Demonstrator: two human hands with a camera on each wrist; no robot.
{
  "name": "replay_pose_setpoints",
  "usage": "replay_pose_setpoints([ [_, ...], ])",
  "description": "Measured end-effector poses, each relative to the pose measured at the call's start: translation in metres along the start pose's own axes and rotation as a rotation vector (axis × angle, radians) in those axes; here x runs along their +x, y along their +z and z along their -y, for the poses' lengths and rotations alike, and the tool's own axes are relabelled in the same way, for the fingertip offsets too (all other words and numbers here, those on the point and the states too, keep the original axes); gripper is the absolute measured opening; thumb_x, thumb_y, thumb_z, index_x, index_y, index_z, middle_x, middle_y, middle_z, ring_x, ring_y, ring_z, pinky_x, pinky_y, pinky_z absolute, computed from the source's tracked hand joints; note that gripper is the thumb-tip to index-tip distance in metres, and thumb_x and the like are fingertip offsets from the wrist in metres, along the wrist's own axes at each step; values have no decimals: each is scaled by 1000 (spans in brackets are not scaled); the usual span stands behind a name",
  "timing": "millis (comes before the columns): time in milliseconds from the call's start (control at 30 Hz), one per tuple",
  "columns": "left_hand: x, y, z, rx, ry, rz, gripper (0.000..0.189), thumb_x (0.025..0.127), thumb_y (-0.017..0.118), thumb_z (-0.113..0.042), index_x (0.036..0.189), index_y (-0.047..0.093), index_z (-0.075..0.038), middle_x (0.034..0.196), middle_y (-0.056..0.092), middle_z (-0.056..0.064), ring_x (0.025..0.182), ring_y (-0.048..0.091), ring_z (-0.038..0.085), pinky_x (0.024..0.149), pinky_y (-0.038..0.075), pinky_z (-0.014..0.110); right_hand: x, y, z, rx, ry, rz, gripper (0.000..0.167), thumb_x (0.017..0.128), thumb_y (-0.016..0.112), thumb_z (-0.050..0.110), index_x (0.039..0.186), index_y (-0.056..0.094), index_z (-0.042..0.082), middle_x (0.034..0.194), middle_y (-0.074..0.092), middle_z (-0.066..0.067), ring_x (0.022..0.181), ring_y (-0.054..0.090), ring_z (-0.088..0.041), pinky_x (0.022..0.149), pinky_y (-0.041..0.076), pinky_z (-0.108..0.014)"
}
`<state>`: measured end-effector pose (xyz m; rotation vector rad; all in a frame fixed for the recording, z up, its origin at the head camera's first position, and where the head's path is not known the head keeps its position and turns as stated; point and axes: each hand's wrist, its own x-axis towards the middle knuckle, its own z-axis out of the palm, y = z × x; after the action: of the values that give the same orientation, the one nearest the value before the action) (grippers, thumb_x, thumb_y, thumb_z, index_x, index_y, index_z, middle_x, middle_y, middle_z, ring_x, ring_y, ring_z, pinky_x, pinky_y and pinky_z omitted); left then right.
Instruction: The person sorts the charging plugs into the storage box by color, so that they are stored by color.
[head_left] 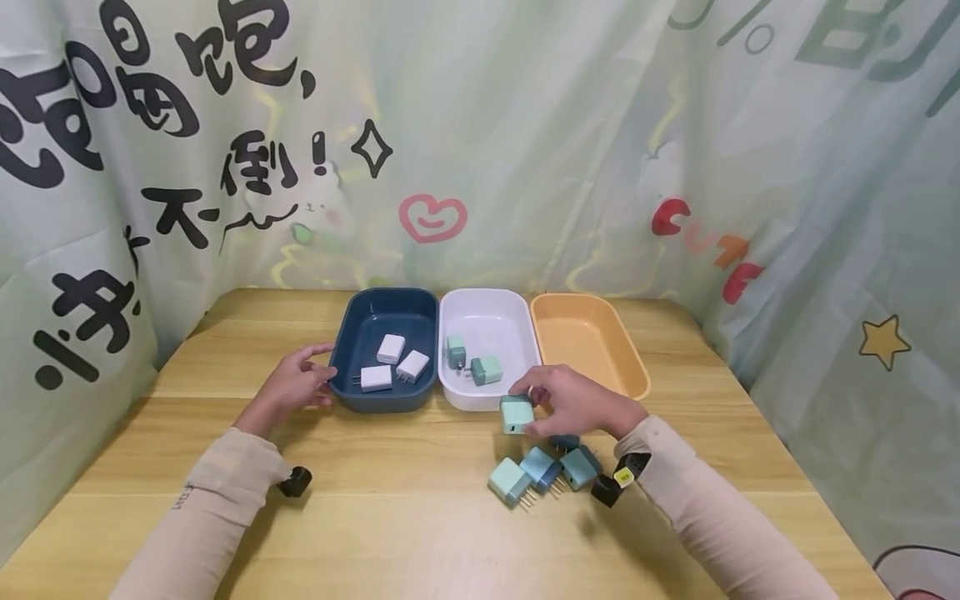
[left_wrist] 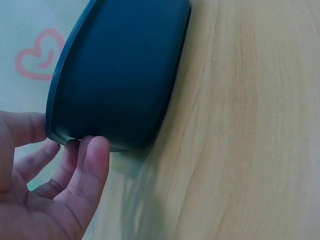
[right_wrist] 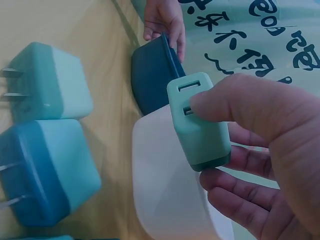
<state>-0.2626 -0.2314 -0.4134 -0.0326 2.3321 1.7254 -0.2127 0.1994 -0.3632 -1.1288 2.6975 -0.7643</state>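
Note:
My right hand point(head_left: 573, 402) pinches a mint green charger plug point(head_left: 516, 415) between thumb and fingers, in the air by the near right corner of the white tray point(head_left: 480, 312). Two slot ports show on its face in the right wrist view. Inside the white tray lie two green charger plugs point(head_left: 486, 370). With my left hand point(head_left: 291, 385) I grip the left rim of the dark blue tray point(head_left: 384, 402), fingers against its outer wall in the left wrist view. Three white charger plugs point(head_left: 376, 378) lie in that tray.
An orange tray point(head_left: 588, 333) stands right of the white one, the three side by side. Below my right hand several charger plugs point(head_left: 541, 468) in green and blue shades cluster on the wooden table point(head_left: 390, 525). A printed curtain point(head_left: 525, 150) hangs behind and around the sides.

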Motion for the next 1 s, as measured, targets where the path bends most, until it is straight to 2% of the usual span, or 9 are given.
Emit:
replay_pose_setpoints([
  [333, 1, -1, 2, 1, 8, 2, 56, 100, 52, -11, 151, 30, -7, 110, 51, 23, 77, 62, 23, 69, 58, 36, 14, -9, -4, -9, 11, -30, 43, 75, 81, 19, 112, 67, 3, 99, 63, 1, 83, 62, -23, 75, 55, -39],
  [600, 1, -1, 2, -3, 16, 2, 56, 100, 52, -10, 151, 30, -6, 110, 50, 23, 77, 62, 23, 69, 58, 37, 29, -13, -11, -6, 68, -62, 45, 73, 81, 18, 113, 67, 4, 98, 63, -1, 84, 59, -17, 75, 54, -32],
  [833, 1, -1, 2, -3, 15, 0, 56, 100, 52, -10, 151, 29, -6, 110, 50, 22, 77, 62, 23, 69, 58, 36, 42, -16, -15, 5, 122, -82, 46, 75, 81, 17, 116, 67, 3, 103, 63, -4, 86, 60, -18, 79, 54, -31],
  [1000, 1, 0, 2, -4, 17, 2, 56, 100, 52, -10, 151, 29, -6, 109, 50, 22, 76, 62, 23, 68, 58, 36, 49, -16, -22, 17, 129, -92, 47, 75, 81, 15, 117, 66, 2, 106, 64, -6, 88, 61, -20, 80, 54, -31],
])
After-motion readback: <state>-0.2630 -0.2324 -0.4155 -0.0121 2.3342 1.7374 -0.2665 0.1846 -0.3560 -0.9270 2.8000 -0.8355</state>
